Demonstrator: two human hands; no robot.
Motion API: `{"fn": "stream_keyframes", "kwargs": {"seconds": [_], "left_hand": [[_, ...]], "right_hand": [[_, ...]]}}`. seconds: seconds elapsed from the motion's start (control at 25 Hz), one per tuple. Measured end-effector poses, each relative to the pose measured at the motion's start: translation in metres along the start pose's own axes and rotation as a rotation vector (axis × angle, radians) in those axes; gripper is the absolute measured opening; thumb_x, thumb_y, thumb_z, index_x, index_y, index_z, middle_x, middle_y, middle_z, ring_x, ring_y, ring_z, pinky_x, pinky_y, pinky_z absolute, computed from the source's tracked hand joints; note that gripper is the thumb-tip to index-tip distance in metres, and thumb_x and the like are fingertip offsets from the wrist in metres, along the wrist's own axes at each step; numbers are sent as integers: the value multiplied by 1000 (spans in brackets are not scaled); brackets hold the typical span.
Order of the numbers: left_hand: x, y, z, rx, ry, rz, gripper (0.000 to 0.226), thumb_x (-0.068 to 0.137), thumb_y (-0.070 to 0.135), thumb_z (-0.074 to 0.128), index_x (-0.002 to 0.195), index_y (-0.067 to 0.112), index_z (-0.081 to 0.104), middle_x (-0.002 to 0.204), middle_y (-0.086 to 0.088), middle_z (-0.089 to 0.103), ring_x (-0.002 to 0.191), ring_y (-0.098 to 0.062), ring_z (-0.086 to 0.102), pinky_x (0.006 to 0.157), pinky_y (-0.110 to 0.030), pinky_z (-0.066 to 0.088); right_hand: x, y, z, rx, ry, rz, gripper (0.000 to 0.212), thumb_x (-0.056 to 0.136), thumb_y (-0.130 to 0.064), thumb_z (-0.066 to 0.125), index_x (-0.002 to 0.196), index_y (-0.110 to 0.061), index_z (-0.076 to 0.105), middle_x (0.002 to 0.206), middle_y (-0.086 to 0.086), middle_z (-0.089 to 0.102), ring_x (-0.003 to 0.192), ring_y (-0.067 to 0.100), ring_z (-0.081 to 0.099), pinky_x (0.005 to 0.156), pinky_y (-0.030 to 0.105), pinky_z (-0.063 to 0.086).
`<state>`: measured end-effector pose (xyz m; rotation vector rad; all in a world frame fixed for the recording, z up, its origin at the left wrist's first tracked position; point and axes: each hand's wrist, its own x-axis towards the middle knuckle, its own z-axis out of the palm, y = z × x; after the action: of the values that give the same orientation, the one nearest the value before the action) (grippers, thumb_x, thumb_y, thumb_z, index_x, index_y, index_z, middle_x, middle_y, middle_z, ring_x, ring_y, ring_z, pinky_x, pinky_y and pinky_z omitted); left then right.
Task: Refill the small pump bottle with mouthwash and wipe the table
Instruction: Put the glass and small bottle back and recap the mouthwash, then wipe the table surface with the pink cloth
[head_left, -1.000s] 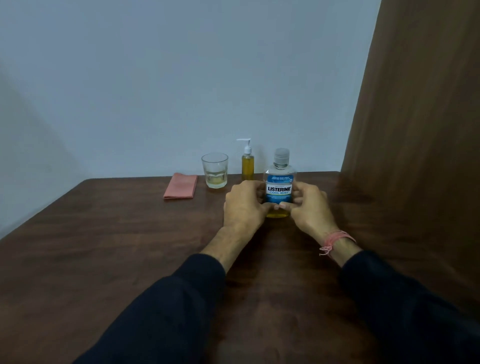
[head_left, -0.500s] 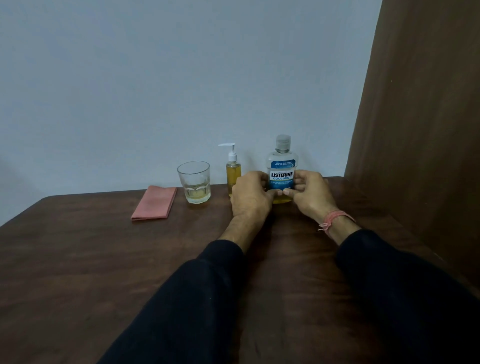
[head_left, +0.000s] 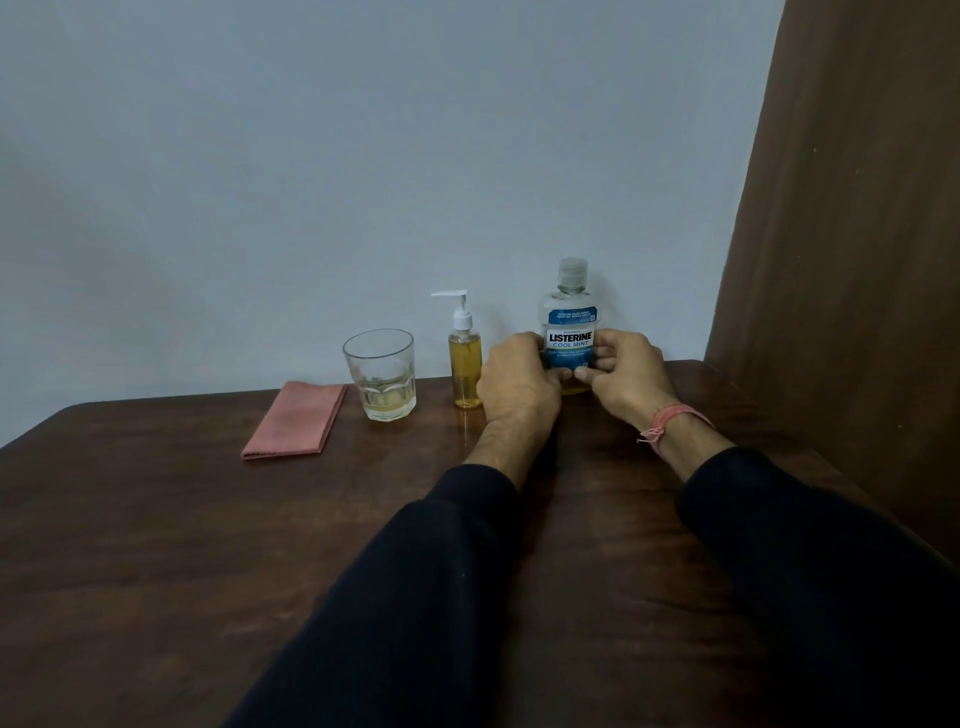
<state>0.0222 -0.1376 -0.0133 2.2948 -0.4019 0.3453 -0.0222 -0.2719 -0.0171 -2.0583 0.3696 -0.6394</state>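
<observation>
Mouthwash sat in a Listerine Cool Mint bottle (head_left: 569, 332) at about one o'clock on the dark wooden table (head_left: 156, 545), upright near the wall with its cap (head_left: 573, 270) on. The likeliest trouble from there was a spill: the small pump bottle (head_left: 465, 364), just beside it toward eleven o'clock, looked narrow-necked and already held yellow liquid up near its shoulder, so a hasty pour could overflow or miss the opening. Its pump head was on too, and a careless reach might tip the slim bottle or the glass tumbler (head_left: 382, 376) standing further left. The left hand (head_left: 517, 379) wrapped the Listerine bottle's left side with fingers curled, and the right hand (head_left: 626, 376) gripped the right side, fingertips lying across the lower label. Both grasps looked snug rather than wide. A folded pink cloth (head_left: 296, 420) lay at ten o'clock, untouched.
</observation>
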Motion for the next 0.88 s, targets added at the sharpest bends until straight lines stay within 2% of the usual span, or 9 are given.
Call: {"fn": "stream_keyframes", "kwargs": {"seconds": [0.16,0.28,0.36,0.44,0.52,0.6,0.72,0.8,0.88], "left_hand": [[-1,1,2,-10,9,-14,48,99,31,91,144,23,75,137,-1,82,127,-24,79,104,-43,65],[-2,4,-4,-7,-31,-14,48,100,31,91,144,20,74,138,-4,81,128,-26,77,105,-42,64],[-11,5,-10,14,-64,-5,51,98,30,93,142,16,71,137,-7,79,129,-27,75,105,-42,64],[-23,1,-22,11,-81,26,52,98,26,93,143,15,71,136,-7,79,129,-27,75,107,-40,63],[-42,-13,-45,18,-100,76,45,97,26,93,139,21,78,126,0,83,121,-20,79,108,-39,65],[-60,-36,-80,93,-97,103,37,94,37,93,128,28,83,113,9,86,109,-12,81,102,-38,68],[-79,-87,-135,217,-33,36,27,94,45,91,118,33,85,106,17,82,95,-1,70,98,-33,65],[-86,-123,-171,288,24,-37,30,96,44,89,124,34,85,120,12,82,105,-5,68,103,-33,61],[-89,-153,-198,349,33,-94,40,100,44,86,137,32,81,141,6,76,128,-17,70,107,-38,60]], "right_hand": [[1,-1,-1,-13,-14,13,56,96,6,80,148,-11,68,139,8,76,114,10,68,100,21,51],[-2,-7,-1,-32,-23,38,55,97,5,79,148,-10,67,141,10,75,128,21,72,111,28,53],[-9,-9,-2,-42,-42,78,55,100,-3,80,152,-8,63,145,11,73,136,26,70,113,29,50],[-19,-7,-3,-46,-20,143,64,101,-22,82,157,-3,56,152,13,68,140,28,67,114,34,50],[-31,-9,-5,-144,1,200,73,96,-37,87,154,-2,57,151,15,67,138,31,66,114,41,51],[-45,-20,-6,-226,-26,257,73,89,-36,94,148,-6,62,145,13,70,136,31,66,113,43,52],[-72,-53,9,-233,-91,274,58,84,-30,98,133,-15,72,137,7,73,133,27,66,116,42,51],[-94,-82,30,-195,-165,247,44,85,-29,97,124,-19,77,134,4,73,131,24,66,116,40,52],[-114,-104,57,-172,-258,187,39,87,-28,95,120,-21,77,129,1,75,125,22,69,114,40,54]]}}
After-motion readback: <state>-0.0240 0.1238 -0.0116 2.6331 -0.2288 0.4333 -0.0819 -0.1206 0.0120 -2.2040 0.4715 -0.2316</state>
